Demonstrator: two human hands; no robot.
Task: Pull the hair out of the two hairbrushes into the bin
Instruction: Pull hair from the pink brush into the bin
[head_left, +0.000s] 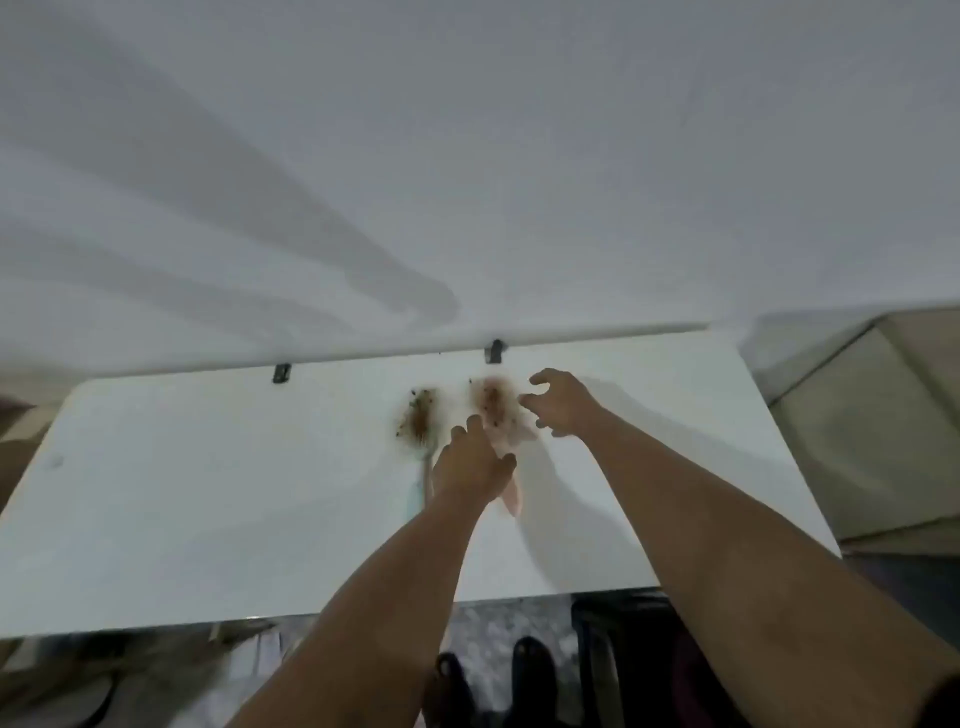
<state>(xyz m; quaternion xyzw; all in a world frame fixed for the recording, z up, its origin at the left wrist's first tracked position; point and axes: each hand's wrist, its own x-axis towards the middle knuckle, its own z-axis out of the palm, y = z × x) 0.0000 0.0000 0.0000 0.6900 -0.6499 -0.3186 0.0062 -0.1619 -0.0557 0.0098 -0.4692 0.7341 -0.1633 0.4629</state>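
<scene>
Two hairbrushes lie side by side near the far edge of a white table (208, 493), heads pointing away from me. The left brush (420, 422) has a pale teal handle and brown hair in its bristles. The right brush (496, 410) is pink, its head also matted with brown hair. My left hand (470, 465) rests on the pink brush's handle, fingers curled around it; the frame is blurred. My right hand (558, 402) hovers just right of the pink brush's head with fingers spread and curved, holding nothing. No bin is clearly visible.
The table stands against a white wall, with two dark clips (281, 372) at its far edge. A beige box-like object (872, 426) stands to the right of the table. Dark objects (623, 654) and my feet (530, 670) show below the near edge.
</scene>
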